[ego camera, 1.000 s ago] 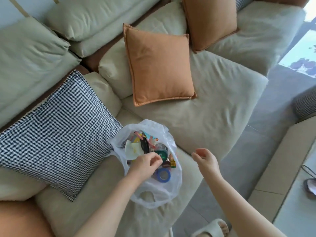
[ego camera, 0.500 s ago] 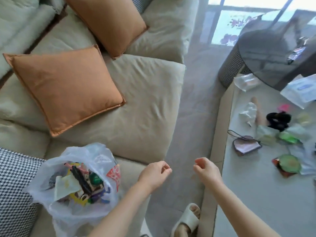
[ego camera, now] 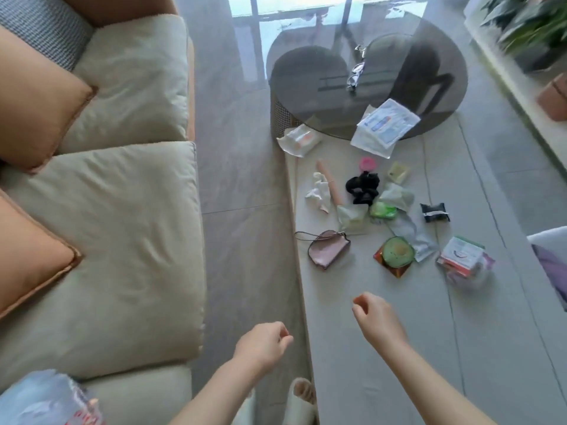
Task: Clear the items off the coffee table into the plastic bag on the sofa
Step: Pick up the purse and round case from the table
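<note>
The pale coffee table (ego camera: 383, 348) fills the right half. Several items lie on it: a pink pouch (ego camera: 328, 252), an avocado-shaped item (ego camera: 397, 252), a black scrunchie (ego camera: 362, 187), a green packet (ego camera: 383, 210), a small black packet (ego camera: 435, 212), a boxed item in clear wrap (ego camera: 463, 258), crumpled tissue (ego camera: 317, 191). Only an edge of the plastic bag (ego camera: 46, 400) shows at the bottom left on the sofa (ego camera: 122, 240). My left hand (ego camera: 264, 346) hangs over the gap between sofa and table, fingers loosely curled, empty. My right hand (ego camera: 374, 317) hovers over the table's near part, loosely curled, empty.
A round dark glass table (ego camera: 306, 72) stands beyond the coffee table, with glasses (ego camera: 354, 76) and a white wipes pack (ego camera: 385, 127) at its rim. Orange cushions (ego camera: 36, 96) lie on the sofa. A slippered foot (ego camera: 302, 397) stands on the grey floor.
The view has swung right from the bag toward the coffee table. My left hand left the bag empty, and both hands have moved toward the table.
</note>
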